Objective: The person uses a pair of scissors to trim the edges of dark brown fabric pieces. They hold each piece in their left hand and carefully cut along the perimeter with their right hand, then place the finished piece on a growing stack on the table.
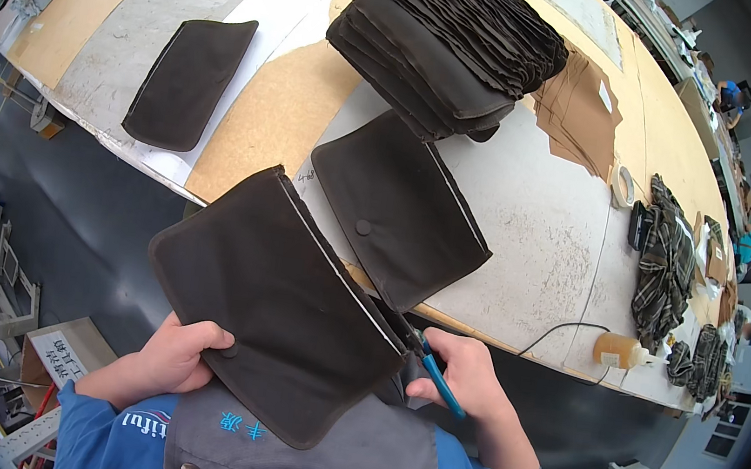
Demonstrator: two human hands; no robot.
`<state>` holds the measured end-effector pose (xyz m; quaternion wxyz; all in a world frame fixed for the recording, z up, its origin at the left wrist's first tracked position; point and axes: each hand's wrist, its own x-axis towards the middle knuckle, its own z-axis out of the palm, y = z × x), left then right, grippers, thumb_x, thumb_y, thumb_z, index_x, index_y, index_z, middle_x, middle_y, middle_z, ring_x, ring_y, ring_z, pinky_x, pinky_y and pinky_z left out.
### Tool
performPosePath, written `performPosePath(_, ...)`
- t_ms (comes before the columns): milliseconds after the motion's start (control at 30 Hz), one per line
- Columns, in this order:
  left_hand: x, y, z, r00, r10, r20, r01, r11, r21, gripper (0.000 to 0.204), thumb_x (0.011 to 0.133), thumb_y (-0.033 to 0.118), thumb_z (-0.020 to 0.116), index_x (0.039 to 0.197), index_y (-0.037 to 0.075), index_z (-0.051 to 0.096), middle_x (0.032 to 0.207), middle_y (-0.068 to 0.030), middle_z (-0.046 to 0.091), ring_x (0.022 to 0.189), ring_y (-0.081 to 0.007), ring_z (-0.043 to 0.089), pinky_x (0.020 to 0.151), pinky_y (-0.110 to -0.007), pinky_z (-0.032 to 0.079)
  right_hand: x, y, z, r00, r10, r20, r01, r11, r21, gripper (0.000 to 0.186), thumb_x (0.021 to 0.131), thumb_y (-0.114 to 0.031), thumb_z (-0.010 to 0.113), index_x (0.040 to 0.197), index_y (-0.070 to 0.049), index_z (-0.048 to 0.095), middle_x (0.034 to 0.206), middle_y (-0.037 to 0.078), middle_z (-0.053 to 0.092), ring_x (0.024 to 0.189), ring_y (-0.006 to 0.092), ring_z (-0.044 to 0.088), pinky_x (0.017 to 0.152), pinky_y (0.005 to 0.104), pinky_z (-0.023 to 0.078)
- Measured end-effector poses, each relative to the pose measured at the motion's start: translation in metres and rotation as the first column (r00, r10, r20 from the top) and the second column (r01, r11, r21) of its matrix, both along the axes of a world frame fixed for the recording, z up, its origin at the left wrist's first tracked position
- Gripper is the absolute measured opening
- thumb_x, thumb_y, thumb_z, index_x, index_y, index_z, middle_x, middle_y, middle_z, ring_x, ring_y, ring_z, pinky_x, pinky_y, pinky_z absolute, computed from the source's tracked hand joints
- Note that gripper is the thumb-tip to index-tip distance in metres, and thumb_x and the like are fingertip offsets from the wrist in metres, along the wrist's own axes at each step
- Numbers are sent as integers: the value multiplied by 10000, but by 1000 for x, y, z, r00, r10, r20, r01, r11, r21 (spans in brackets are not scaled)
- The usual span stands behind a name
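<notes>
My left hand grips a dark pouch by its lower left side, thumb beside a round snap. My right hand holds teal-handled scissors at the pouch's right corner, where a pale strip runs along the open edge; the blades are partly hidden. A second dark pouch with a round snap lies on the table just beyond. Further back sits a tall stack of similar dark pieces, and another single pouch lies at the left.
The worktable carries brown sheets, a tape roll, plaid fabric and an amber bottle with a cord near it. A cardboard box stands low at the left. Other people are at the far right.
</notes>
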<state>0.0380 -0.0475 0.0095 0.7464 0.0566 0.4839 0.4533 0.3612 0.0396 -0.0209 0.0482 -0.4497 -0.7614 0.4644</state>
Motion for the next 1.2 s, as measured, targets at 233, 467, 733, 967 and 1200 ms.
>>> performPosePath(233, 1, 2, -1, 1000, 7, 30, -7, 1000, 5, 476, 777, -84, 416, 1252, -60, 430, 1224, -212, 527, 1124, -334, 554, 978, -449, 461, -13, 10, -1, 994, 113, -5, -112, 992, 65, 740, 637, -753, 665, 663, -47, 443, 524, 83, 394, 524, 287, 476, 526, 366, 396)
performPosePath(467, 0, 2, 0, 999, 19, 51, -20, 1000, 18, 453, 787, -84, 429, 1238, -47, 454, 1199, -185, 549, 1099, -303, 569, 960, -428, 471, -11, 10, 0, 996, 86, -40, -85, 996, 13, 718, 625, -714, 715, 607, -53, 433, 465, 64, 377, 440, 254, 445, 471, 338, 378)
performPosePath(733, 0, 2, -1, 998, 16, 55, -16, 1000, 16, 455, 784, -84, 434, 1237, -42, 455, 1200, -181, 546, 1101, -300, 566, 956, -428, 472, -11, 8, 2, 997, 75, -17, -75, 997, 35, 703, 621, -708, 720, 583, -60, 450, 456, 51, 403, 441, 241, 483, 476, 324, 392)
performPosePath(967, 0, 0, -1, 998, 27, 51, -28, 1000, 7, 446, 782, -87, 433, 1225, -45, 460, 1195, -182, 544, 1100, -303, 564, 947, -431, 478, -12, 1, -2, 991, -38, -128, 35, 999, -24, 745, 608, -739, 713, 575, -59, 410, 475, 10, 258, 447, 151, 296, 436, 298, 284)
performPosePath(1200, 0, 0, -1, 998, 31, 57, -32, 999, 9, 446, 783, -91, 437, 1226, -43, 461, 1195, -179, 545, 1103, -302, 562, 956, -431, 472, -8, -1, -6, 990, -34, -140, 38, 999, 20, 740, 588, -714, 739, 596, -49, 416, 505, 24, 293, 480, 155, 314, 447, 296, 289)
